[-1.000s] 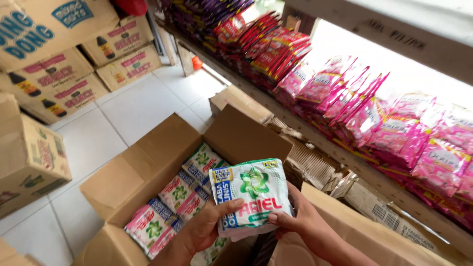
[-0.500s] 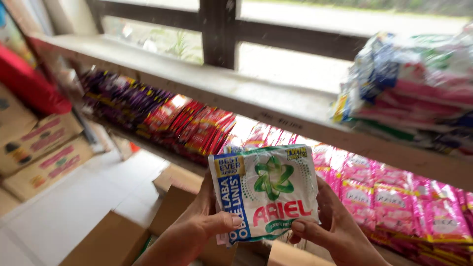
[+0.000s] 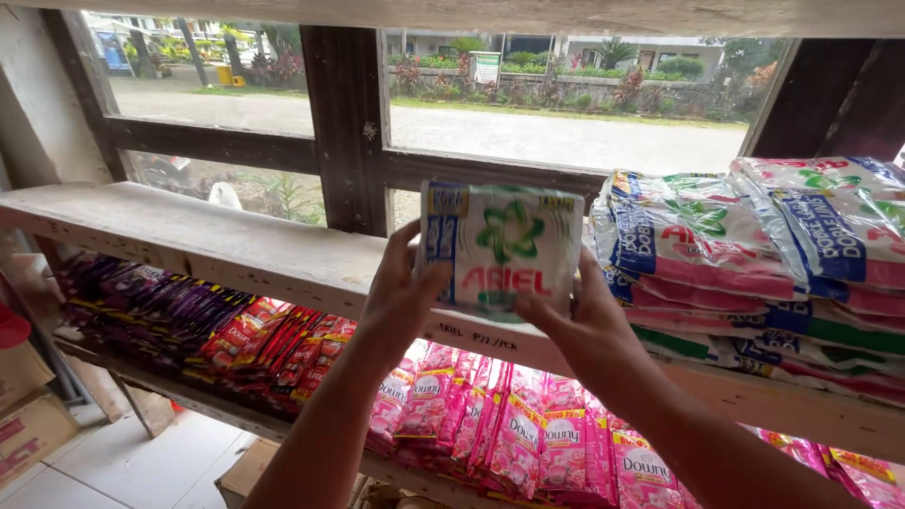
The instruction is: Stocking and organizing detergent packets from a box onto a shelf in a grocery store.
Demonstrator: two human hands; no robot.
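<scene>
I hold a stack of white, green and blue detergent sachets upright in front of the upper wooden shelf. My left hand grips its left edge and my right hand grips its right edge and bottom. The pack is just left of a pile of the same kind of sachets lying flat on that shelf.
The lower shelf carries rows of pink sachets, red sachets and purple sachets. A dark wooden window frame stands behind the shelf. Cardboard boxes sit on the tiled floor at lower left.
Both hands lifted the sachet pack from above an open cardboard box on the floor up to the level of the upper shelf. My view rose from the floor to the window.
</scene>
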